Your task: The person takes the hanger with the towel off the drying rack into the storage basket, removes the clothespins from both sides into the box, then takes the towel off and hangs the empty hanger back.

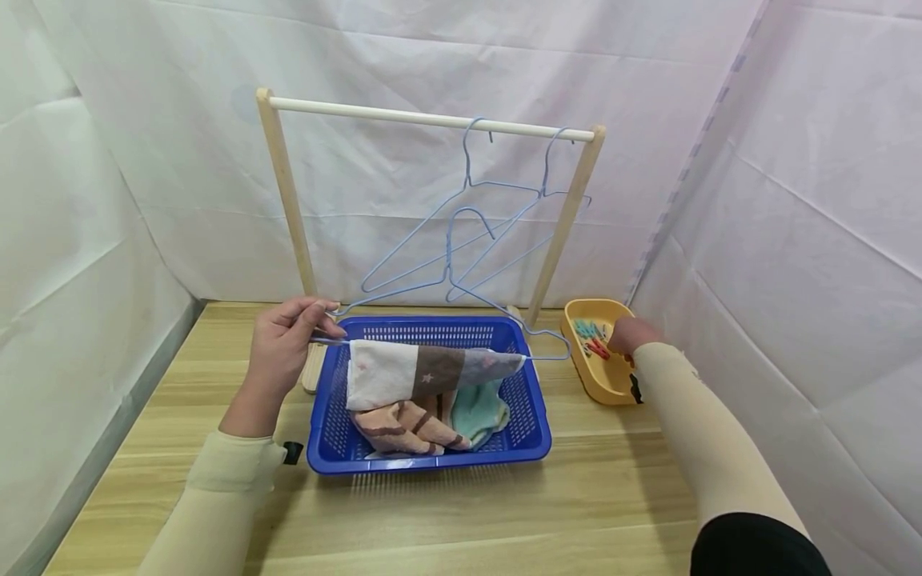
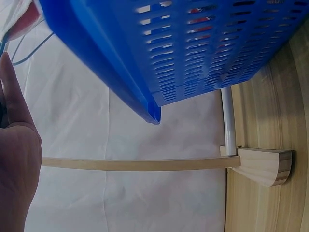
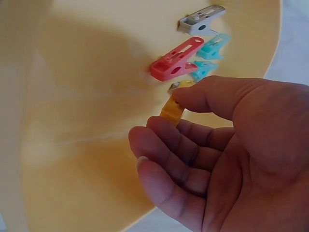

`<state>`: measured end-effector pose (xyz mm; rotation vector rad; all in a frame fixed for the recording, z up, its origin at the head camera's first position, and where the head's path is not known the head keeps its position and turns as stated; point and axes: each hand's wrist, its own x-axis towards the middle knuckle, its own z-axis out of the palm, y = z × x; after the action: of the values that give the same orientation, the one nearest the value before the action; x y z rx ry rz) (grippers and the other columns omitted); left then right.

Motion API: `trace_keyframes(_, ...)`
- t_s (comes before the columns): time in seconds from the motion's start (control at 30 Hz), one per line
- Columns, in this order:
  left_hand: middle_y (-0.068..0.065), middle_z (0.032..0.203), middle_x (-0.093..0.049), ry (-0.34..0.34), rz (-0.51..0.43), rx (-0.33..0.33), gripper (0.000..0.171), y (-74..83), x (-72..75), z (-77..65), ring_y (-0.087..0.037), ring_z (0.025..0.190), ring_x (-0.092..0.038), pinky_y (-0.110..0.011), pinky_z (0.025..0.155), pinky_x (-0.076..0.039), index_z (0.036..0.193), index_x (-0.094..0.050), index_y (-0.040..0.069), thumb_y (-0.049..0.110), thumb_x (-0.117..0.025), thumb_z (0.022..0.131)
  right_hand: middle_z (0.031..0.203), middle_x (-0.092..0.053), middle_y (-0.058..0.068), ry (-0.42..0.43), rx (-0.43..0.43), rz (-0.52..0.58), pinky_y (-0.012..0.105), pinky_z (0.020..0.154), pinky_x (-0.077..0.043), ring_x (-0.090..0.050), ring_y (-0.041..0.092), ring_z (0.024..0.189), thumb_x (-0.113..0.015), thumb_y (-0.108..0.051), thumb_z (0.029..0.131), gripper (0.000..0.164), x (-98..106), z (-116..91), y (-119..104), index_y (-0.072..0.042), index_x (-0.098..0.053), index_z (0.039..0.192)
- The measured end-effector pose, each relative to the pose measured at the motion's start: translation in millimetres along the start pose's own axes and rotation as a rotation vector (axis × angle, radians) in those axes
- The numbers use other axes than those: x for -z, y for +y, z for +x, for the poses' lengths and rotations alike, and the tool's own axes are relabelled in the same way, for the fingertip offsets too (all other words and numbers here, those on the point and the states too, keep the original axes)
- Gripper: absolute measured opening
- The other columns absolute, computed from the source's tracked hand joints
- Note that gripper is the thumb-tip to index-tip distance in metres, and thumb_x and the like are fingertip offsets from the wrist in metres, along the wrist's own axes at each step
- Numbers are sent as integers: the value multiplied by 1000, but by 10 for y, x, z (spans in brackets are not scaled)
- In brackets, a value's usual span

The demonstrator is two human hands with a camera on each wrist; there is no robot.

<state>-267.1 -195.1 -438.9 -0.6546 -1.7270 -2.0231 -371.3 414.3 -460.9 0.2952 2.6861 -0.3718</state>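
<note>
My left hand grips the left end of a light-blue wire hanger. Over its bottom bar hangs a small cloth in white, brown and grey with stars, above a blue basket. My right hand is inside a yellow tray. In the right wrist view, its thumb and fingers pinch a yellow clothespin. Beside it lie a red clothespin, a grey clothespin and teal clothespins. Only part of my left hand shows in the left wrist view.
Behind the basket stands a wooden rack with a white rod. Two blue hangers hang towards its right end. A peach-and-brown cloth and a mint cloth lie in the basket. White sheets enclose the wooden table.
</note>
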Motion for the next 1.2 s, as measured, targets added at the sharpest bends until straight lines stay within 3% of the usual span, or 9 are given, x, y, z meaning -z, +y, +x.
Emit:
trace_keyframes(0.1,-12,76,-77,6,5,2,21,2,-3,-3,-16,74,-79,-30,71,-68,111,-69,-22,-5,-57,113,102,-71,25,9,-3,6,32,54,-59,-71,30,69,-70,-11,103,28,9,-62,-21,8,-71,123)
trace_keyframes(0.3,-13,76,-77,16,11,9,21,0,-10,-6,-15,73,-79,-30,71,-68,111,-71,-21,-4,-58,112,67,-64,10,34,49,-122,28,51,-52,-60,19,53,-68,-10,97,20,40,-202,-31,8,-74,99)
trace_keyframes(0.4,-13,76,-77,17,20,12,21,-2,-10,-7,-16,74,-79,-30,71,-68,111,-71,-21,-3,-58,113,62,-60,5,30,63,-117,27,51,-51,-58,16,51,-70,-11,97,18,36,-198,-7,6,-73,94)
trace_keyframes(0.83,-13,77,-77,14,-6,6,21,-21,1,-7,-16,74,-79,-30,70,-68,112,-70,-22,-5,-57,113,71,-68,12,-1,56,-117,26,52,-50,-59,16,53,-70,-10,96,18,24,-38,51,7,-75,94)
trace_keyframes(1.2,-8,78,-78,21,12,15,22,-12,8,-16,-14,74,-79,-30,70,-68,112,-69,-22,-3,-57,113,70,-68,8,-54,23,-154,23,52,-45,-56,17,58,-67,-1,92,14,54,124,73,6,-78,87)
